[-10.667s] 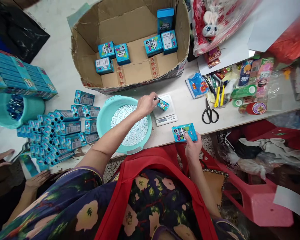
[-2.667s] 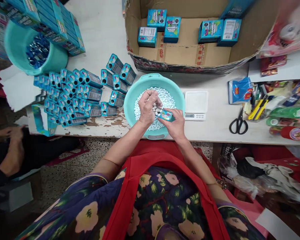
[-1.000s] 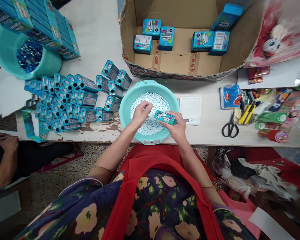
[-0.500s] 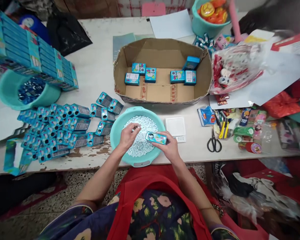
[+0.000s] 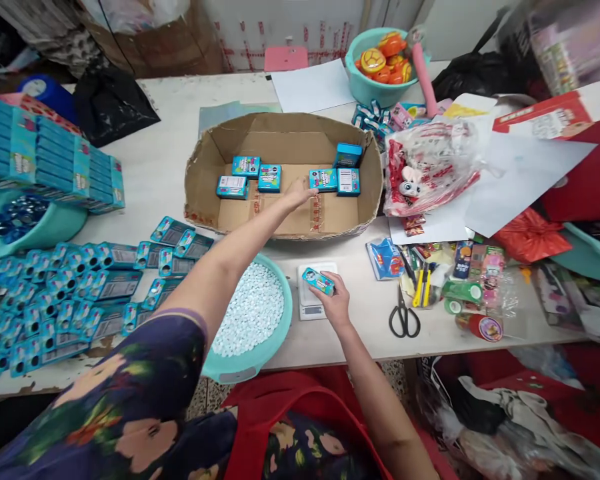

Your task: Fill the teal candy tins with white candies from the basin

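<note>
My left hand (image 5: pixel 301 193) reaches over the cardboard box (image 5: pixel 285 143), its fingers partly apart and close to a blue mint tin (image 5: pixel 323 179) inside. I see nothing held in it. In my right hand (image 5: pixel 336 303) is another small blue tin (image 5: pixel 318 281), gripped by its edges and tilted over the white scale (image 5: pixel 310 309). Beneath my left forearm lies a turquoise basin (image 5: pixel 286 313) full of small pale mints (image 5: pixel 253 310); the forearm hides its left side. Several more blue tins sit in the box.
Many blue tins (image 5: pixel 100 287) stand packed at the left, below a stack of blue cartons (image 5: pixel 50 153). Black scissors (image 5: pixel 404 321), a yellow cutter (image 5: pixel 420 287) and sweets lie to the right. A basin of orange toys (image 5: pixel 377 90) is at the back.
My left hand has left the mints and moved up and right, into the box. My right hand still holds its tin, now over the scale. The view has shifted right.
</note>
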Tool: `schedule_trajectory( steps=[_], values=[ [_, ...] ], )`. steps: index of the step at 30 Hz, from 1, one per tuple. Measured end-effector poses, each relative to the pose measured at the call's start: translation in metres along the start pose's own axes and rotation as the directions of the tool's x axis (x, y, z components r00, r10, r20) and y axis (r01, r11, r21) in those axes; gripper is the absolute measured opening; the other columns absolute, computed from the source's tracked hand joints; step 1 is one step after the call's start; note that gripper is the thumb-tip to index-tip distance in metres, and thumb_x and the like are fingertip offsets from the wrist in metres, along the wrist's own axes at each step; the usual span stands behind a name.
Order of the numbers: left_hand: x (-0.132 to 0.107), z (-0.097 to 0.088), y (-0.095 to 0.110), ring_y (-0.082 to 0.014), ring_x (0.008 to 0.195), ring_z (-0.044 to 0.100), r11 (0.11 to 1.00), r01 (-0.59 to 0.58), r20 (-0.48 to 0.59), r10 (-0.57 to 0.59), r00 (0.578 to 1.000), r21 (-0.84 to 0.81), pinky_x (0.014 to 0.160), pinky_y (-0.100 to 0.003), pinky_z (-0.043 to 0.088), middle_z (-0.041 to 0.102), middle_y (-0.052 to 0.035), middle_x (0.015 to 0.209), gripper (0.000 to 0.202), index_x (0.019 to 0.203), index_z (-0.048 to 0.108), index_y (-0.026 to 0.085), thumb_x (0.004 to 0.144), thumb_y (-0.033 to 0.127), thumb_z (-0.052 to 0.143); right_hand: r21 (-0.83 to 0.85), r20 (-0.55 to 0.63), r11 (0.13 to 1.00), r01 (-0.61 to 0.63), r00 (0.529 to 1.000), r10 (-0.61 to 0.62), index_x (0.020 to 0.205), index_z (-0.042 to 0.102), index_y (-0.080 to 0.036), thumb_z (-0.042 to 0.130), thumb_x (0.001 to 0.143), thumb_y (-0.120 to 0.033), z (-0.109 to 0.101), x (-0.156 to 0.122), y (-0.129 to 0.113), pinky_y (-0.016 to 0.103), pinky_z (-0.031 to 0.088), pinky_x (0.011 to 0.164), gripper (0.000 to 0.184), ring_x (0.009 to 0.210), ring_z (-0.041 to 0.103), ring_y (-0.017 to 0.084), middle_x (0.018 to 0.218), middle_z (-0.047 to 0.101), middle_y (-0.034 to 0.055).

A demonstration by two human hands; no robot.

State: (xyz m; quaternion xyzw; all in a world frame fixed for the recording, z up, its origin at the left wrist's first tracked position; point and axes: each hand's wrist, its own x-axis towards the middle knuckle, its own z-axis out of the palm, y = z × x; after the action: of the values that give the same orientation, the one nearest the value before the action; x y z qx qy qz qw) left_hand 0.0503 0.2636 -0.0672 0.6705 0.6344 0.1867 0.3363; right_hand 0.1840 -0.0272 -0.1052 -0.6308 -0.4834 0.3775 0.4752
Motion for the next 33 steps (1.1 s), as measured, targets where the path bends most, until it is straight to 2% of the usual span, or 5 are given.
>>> schedule_trajectory(
  steps=[5, 11, 20, 27, 33],
  values=[
    [0.060, 0.036, 0.015, -0.0398, 0.150, 0.001, 0.923, -0.157, 0.196, 0.092, 0.976, 0.352, 0.116, -0.065, 0.010, 0.011, -0.0188, 0.163, 0.109, 0.156, 0.018, 0.020, 0.064, 0.012, 0.077, -0.112, -0.021, 0.994, 0.006, 1.000, -0.008, 0.140, 0.045, -0.025, 0.078, 0.073, -0.039, -0.035, -0.019, -0.005, 0.051, 0.045, 0.109, 0.076, 0.134, 0.047, 0.029, 0.141, 0.049, 0.0137],
    [0.054, 0.017, -0.002, -0.0380, 0.138, 0.033, 0.932, -0.125, 0.301, 0.018, 0.954, 0.339, 0.113, -0.049, 0.030, 0.036, -0.0217, 0.149, 0.114, 0.150, 0.028, 0.012, 0.049, 0.016, 0.079, -0.131, -0.155, 0.991, 0.026, 0.987, -0.047, 0.133, 0.051, -0.030, 0.067, 0.084, -0.029, -0.069, -0.037, -0.010, 0.051, 0.056, 0.094, 0.052, 0.119, 0.056, 0.027, 0.126, 0.055, 0.0116],
    [-0.173, -0.111, -0.017, -0.0325, 0.136, 0.041, 0.895, -0.255, 0.389, 0.396, 0.832, -0.365, 0.112, -0.043, 0.036, 0.043, -0.0103, 0.147, 0.102, 0.149, 0.032, 0.026, 0.058, 0.037, 0.078, -0.352, -0.152, 0.861, 0.367, 0.885, -0.440, 0.140, 0.044, -0.035, 0.072, 0.081, -0.024, -0.045, -0.045, -0.081, 0.052, 0.055, 0.093, 0.066, 0.115, 0.059, 0.029, 0.123, 0.060, 0.0102],
    [-0.332, -0.102, -0.061, -0.0279, 0.107, 0.060, 0.979, 0.028, 0.771, 0.140, 0.622, -0.201, 0.095, -0.039, 0.047, 0.064, -0.0071, 0.119, 0.061, 0.126, 0.058, 0.024, 0.071, 0.047, 0.070, -0.335, 0.561, 0.828, 0.449, 0.801, -0.208, 0.132, 0.056, -0.024, 0.065, 0.083, -0.035, 0.035, -0.121, -0.106, 0.045, 0.053, 0.090, 0.051, 0.101, 0.067, 0.030, 0.120, 0.069, 0.0127],
    [-0.345, -0.072, -0.144, -0.0387, 0.124, 0.049, 0.954, 0.168, 0.303, -0.242, 0.922, 0.250, 0.100, -0.050, 0.041, 0.055, -0.0194, 0.135, 0.060, 0.134, 0.051, 0.017, 0.088, 0.054, 0.047, -0.096, 0.314, 0.979, 0.182, 0.939, -0.144, 0.114, 0.060, -0.024, 0.071, 0.078, -0.046, 0.069, -0.141, -0.072, 0.034, 0.055, 0.081, 0.043, 0.091, 0.069, 0.022, 0.100, 0.071, 0.0063]
  ],
)
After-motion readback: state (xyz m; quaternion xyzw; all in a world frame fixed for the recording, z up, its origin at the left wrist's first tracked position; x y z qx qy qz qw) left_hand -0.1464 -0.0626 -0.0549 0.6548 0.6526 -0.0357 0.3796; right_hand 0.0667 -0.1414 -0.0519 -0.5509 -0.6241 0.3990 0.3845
